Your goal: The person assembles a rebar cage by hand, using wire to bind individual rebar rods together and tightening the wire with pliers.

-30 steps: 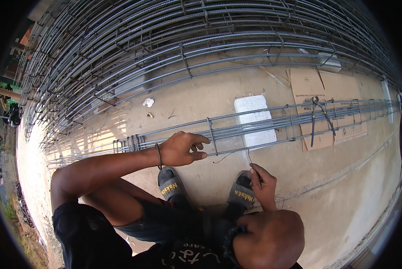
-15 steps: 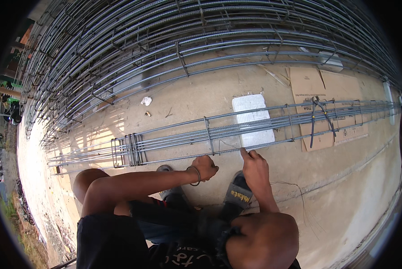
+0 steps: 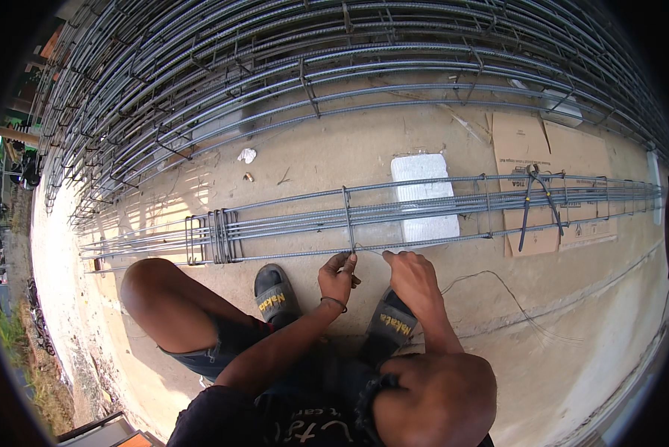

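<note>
I squat over a long rebar cage [image 3: 439, 210] lying on the concrete. My left hand [image 3: 338, 276] and my right hand [image 3: 412, 277] sit side by side at its nearest bar, just below an upright stirrup [image 3: 346, 216]. Both pinch a thin tie wire [image 3: 371, 252] that runs between them at the bar. A loose length of the same wire [image 3: 498, 287] trails over the ground to the right. My sandals [image 3: 275, 296] are planted just under the bar.
A bunch of stirrups [image 3: 211, 235] sits on the cage to the left. A white foam block [image 3: 422, 173] lies under the bars. Pincers [image 3: 535, 192] hang on the bars over cardboard [image 3: 519, 141]. Stacked rebar cages [image 3: 312, 67] fill the back.
My left hand came off the bars further left and back to the near bar. My right hand rose from by my sandal to meet it at the stirrup.
</note>
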`<state>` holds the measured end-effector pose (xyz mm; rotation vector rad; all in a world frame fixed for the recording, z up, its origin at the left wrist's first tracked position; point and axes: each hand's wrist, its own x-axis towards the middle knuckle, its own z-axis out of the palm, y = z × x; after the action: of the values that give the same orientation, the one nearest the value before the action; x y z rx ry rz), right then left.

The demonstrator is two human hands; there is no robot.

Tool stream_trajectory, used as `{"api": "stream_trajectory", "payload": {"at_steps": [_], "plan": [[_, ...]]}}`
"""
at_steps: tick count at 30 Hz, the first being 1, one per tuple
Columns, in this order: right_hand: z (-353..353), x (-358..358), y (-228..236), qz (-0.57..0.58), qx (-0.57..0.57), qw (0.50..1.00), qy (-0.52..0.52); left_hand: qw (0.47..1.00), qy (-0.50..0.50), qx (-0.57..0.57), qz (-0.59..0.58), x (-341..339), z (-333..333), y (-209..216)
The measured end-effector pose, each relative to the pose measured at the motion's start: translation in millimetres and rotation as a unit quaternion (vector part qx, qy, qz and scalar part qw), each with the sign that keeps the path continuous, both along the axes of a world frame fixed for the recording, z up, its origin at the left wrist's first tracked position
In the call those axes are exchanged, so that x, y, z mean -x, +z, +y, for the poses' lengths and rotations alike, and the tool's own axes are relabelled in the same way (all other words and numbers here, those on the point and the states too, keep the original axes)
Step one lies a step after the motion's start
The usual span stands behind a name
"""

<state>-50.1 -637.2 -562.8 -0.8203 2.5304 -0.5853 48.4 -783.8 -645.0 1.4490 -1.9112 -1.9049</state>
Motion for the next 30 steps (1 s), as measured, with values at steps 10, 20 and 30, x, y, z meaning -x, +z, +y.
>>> {"api": "stream_trajectory", "payload": {"at_steps": [10,20,30], "plan": [[-1.5,-14.7,-2.4,-0.033,0.010,0.999,-0.022,0.984,0.028,-0.172,0.026,8.6,-12.3,2.3],[-8.3,-32.4,-8.8,-0.120,0.038,0.992,-0.019,0.978,0.034,-0.193,0.073,5.6,-13.8,-12.0],[-11.8,-70.6,-41.7,-0.092,0.173,0.981,0.006,0.988,0.014,-0.156,-0.005,16.4,-13.2,8.3]]}}
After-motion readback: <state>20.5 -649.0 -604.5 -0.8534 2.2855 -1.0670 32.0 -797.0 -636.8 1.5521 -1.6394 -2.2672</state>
